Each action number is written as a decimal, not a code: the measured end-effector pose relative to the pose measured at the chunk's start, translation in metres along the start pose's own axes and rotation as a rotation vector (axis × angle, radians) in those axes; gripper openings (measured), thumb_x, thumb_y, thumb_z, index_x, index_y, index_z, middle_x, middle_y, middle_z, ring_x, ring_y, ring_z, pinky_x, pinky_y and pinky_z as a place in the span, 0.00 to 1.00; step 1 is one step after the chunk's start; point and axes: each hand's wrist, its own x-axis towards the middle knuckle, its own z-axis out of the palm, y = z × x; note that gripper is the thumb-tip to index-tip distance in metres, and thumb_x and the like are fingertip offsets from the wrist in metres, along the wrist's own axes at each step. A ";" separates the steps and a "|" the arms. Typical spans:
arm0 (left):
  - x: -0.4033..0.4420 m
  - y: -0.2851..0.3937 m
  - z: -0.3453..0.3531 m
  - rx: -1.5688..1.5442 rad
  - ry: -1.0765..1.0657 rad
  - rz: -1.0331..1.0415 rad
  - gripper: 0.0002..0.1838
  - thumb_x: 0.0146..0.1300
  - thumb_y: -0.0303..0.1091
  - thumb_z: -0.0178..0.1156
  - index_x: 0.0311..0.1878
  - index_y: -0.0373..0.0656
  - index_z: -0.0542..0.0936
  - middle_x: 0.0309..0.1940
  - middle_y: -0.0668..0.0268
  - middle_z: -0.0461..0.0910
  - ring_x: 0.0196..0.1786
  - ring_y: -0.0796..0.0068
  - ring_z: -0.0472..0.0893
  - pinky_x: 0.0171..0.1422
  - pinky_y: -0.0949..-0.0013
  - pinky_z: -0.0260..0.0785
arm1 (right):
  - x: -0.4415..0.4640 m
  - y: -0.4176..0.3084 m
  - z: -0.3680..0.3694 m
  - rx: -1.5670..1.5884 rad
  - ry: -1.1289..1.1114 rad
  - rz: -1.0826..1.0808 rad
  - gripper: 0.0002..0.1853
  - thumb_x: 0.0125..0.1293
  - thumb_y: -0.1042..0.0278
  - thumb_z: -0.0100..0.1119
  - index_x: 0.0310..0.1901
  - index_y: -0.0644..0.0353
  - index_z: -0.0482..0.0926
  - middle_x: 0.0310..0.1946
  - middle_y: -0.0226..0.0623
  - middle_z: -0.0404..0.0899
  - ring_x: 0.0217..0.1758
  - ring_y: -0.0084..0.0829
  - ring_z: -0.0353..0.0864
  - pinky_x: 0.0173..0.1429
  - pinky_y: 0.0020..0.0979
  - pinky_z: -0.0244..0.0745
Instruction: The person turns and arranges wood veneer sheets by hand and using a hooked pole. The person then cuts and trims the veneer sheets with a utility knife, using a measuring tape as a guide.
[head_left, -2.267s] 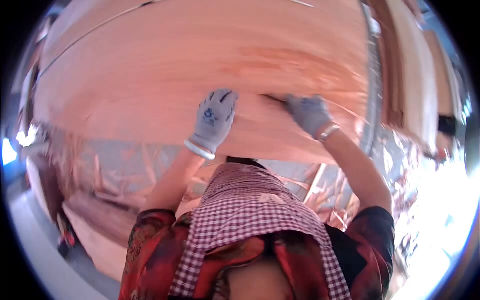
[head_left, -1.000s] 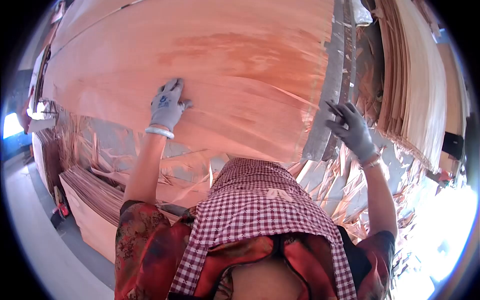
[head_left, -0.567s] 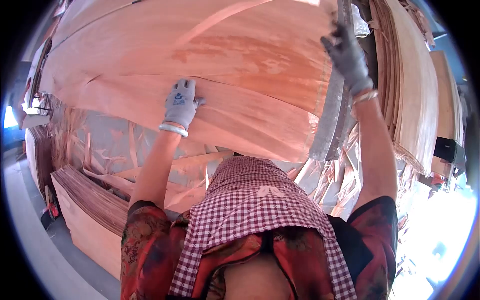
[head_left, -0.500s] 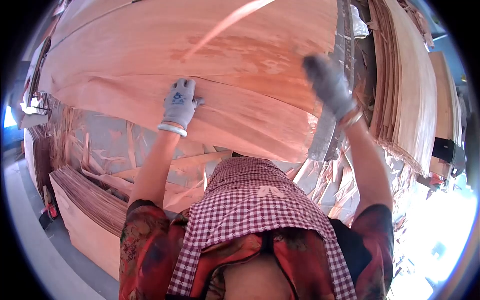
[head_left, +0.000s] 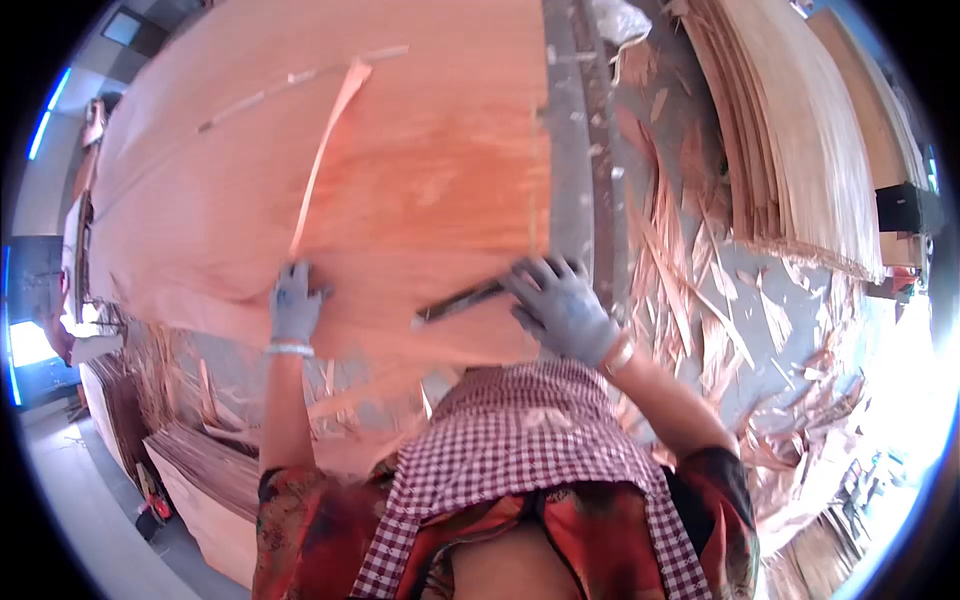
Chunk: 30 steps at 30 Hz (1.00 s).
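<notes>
My left hand (head_left: pixel 294 308), in a grey work glove, rests near the front edge of a large thin wood veneer sheet (head_left: pixel 220 180). Its fingers are stretched out and the thumb stands apart. A narrow veneer strip (head_left: pixel 322 150) runs from its fingertips toward the far side; whether the fingers touch it I cannot tell. My right hand (head_left: pixel 565 310), also gloved, is over the sheet's right front corner. A dark knife-like tool (head_left: pixel 460 300) sticks out leftward between its thumb and fingers, pale at the tip. A wet-looking orange patch (head_left: pixel 430 180) marks the sheet.
A grey metal edge (head_left: pixel 575 150) borders the sheet on the right. Veneer stacks stand at the right (head_left: pixel 790 130) and lower left (head_left: pixel 205 500). Torn veneer scraps (head_left: pixel 690 300) litter the floor. A checked apron (head_left: pixel 520 440) covers my front.
My right hand has come down and leftward, and the dark tool now shows clearly. The narrow strip lies farther left, its lower end by my left hand. The view has shifted.
</notes>
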 end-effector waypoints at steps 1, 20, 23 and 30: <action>-0.001 0.001 0.002 0.075 -0.023 -0.049 0.25 0.47 0.40 0.66 0.47 0.43 0.71 0.49 0.55 0.72 0.53 0.52 0.72 0.53 0.53 0.66 | -0.020 0.011 -0.018 0.063 0.018 0.042 0.22 0.58 0.61 0.56 0.56 0.52 0.71 0.50 0.40 0.70 0.56 0.42 0.67 0.58 0.45 0.61; 0.043 0.463 -0.040 -0.105 0.108 0.355 0.15 0.48 0.23 0.54 0.42 0.47 0.77 0.49 0.63 0.75 0.51 0.56 0.75 0.55 0.55 0.67 | -0.112 0.228 -0.369 0.926 -0.074 -0.510 0.24 0.49 0.85 0.42 0.51 0.71 0.72 0.49 0.50 0.74 0.53 0.42 0.76 0.57 0.33 0.69; 0.063 0.485 -0.035 -0.140 0.208 0.396 0.16 0.48 0.24 0.55 0.42 0.47 0.77 0.49 0.62 0.75 0.52 0.56 0.74 0.56 0.54 0.67 | -0.076 0.214 -0.385 0.988 -0.178 -0.769 0.22 0.51 0.82 0.43 0.51 0.71 0.72 0.48 0.49 0.74 0.52 0.40 0.76 0.56 0.32 0.69; 0.170 0.485 0.003 -0.142 0.414 0.374 0.14 0.49 0.25 0.56 0.42 0.45 0.76 0.51 0.61 0.74 0.55 0.55 0.72 0.57 0.55 0.66 | 0.006 0.236 -0.390 1.066 -0.320 -0.912 0.19 0.55 0.77 0.46 0.49 0.69 0.73 0.46 0.46 0.75 0.50 0.36 0.76 0.54 0.30 0.69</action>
